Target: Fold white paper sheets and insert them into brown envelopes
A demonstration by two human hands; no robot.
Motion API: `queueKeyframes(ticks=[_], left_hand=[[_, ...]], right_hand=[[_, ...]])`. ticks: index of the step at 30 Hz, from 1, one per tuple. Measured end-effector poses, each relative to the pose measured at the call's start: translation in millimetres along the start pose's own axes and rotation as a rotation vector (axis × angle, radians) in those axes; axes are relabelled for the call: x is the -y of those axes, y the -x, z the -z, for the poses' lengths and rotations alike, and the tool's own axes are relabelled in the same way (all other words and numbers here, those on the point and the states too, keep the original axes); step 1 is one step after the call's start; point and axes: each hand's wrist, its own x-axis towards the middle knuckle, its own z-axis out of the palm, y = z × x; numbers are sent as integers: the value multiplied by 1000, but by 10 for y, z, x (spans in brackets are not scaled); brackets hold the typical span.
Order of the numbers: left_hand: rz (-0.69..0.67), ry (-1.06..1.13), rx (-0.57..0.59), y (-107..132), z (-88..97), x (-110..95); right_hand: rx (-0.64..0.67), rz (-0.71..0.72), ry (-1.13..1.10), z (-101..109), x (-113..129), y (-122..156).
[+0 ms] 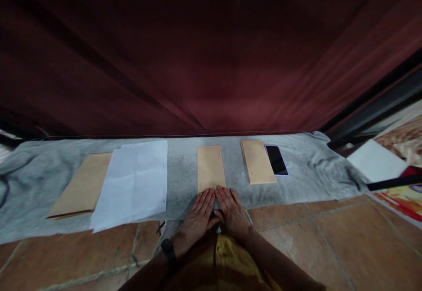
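On the gray cloth [181, 172], the left hand [198, 215] and right hand [233, 215] are lying flat, fingertips over the middle envelope [211, 165]; uneven pressing would be risking creases.

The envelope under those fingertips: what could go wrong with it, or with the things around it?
The left hand and right hand both rest on the near end of the envelope; pressing unevenly might crease it or make it slide on the cloth.

The phone lies right beside the envelope stack, so a careless reach there could nudge it.

The white sheets reach the cloth's near edge, so a brush might send them onto the tiles.
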Motion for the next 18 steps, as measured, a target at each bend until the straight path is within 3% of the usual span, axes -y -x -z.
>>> queueKeyframes(ticks=[5, 13, 18], left_hand=[[51, -41, -21, 2, -17, 23], [94, -40, -31, 105, 84, 130], [55, -17, 4, -31, 110, 83]], right_hand=[[28, -42, -5, 29, 5, -29], [-31, -161, -27, 20, 8, 51], [-19, -169, -41, 68, 16, 16]])
